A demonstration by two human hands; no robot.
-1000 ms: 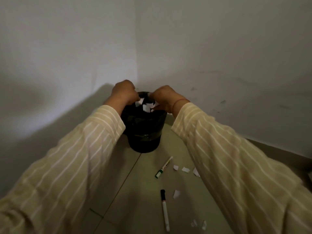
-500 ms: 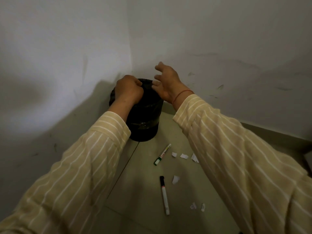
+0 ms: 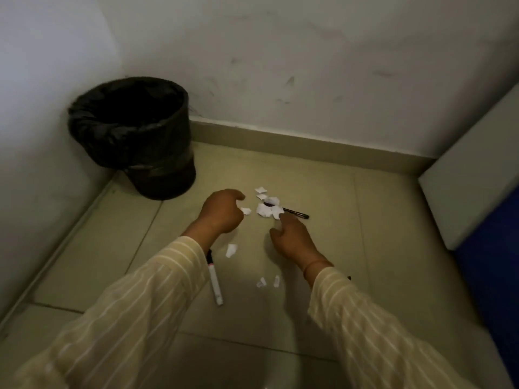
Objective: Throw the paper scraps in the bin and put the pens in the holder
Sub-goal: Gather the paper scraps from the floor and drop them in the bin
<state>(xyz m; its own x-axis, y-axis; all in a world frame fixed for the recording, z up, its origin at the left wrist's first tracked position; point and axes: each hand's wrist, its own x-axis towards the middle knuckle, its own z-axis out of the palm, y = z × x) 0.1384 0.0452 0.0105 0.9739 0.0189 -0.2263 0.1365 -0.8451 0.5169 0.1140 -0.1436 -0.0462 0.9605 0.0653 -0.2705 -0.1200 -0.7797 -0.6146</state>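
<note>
A black bin (image 3: 132,136) lined with a dark bag stands in the corner at the left. White paper scraps (image 3: 269,209) lie clustered on the floor, partly covering a black pen (image 3: 296,213). My left hand (image 3: 222,213) hovers low with curled fingers, its tips touching a small scrap (image 3: 246,211). My right hand (image 3: 292,240) reaches with spread fingers to the near edge of the cluster. A white marker with a black cap (image 3: 214,279) lies beside my left sleeve. Another scrap (image 3: 231,250) and two tiny ones (image 3: 261,282) lie between my arms. No pen holder is in view.
White walls close the corner behind and left of the bin. A white-topped, blue-sided piece of furniture (image 3: 477,175) stands at the right. The floor is pale tile (image 3: 365,276).
Both hands have left the bin's rim and come down to the floor beside the scraps. The view has swung right and down, and the black pen and the scrap cluster now show.
</note>
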